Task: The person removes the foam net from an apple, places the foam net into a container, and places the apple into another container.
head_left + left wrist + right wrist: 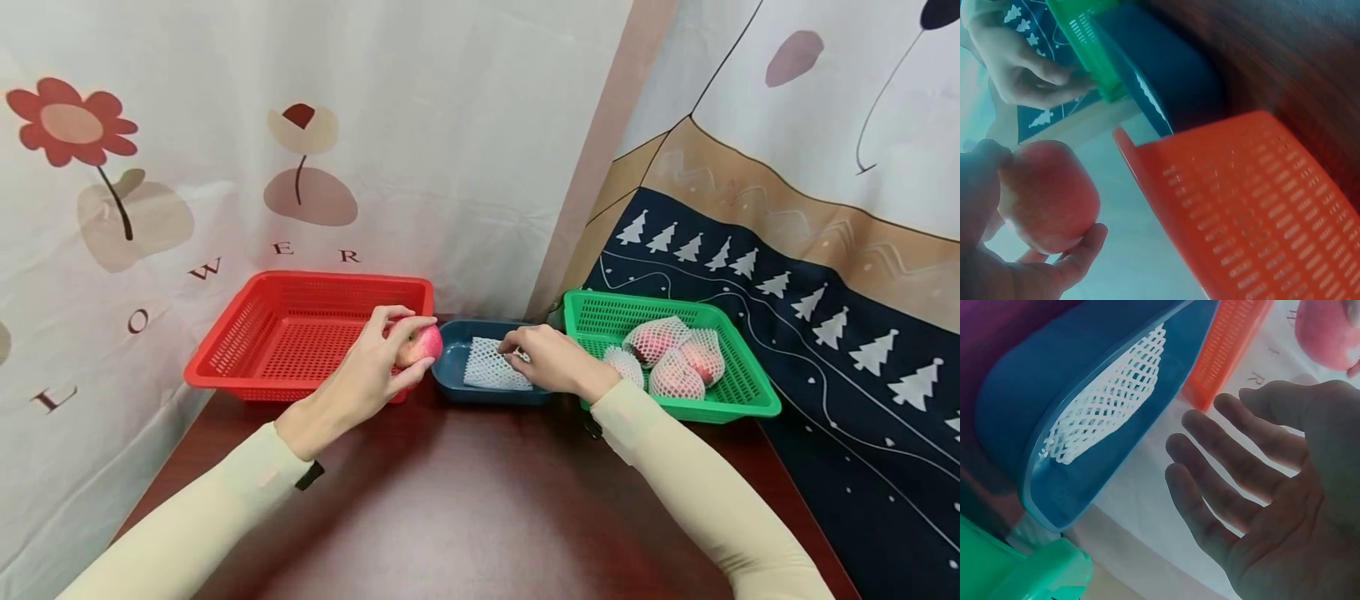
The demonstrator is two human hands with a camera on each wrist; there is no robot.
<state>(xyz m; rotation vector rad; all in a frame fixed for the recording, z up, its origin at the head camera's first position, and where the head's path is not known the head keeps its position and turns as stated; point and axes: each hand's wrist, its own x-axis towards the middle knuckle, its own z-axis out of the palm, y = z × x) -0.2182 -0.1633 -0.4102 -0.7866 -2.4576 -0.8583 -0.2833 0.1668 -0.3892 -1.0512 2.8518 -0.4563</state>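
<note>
Angling up from the lower left of the frame, a sleeved arm (210,500) ends in the left hand (371,362), its thumb and fingers curled round a red apple (426,343) near centre. Right of centre, the right hand (551,357), loosely spread and holding nothing, hangs by a white foam net (487,367) in the blue tray (491,398).

Left fingers (412,322) curled, right fingers (1234,452) loose.
</note>
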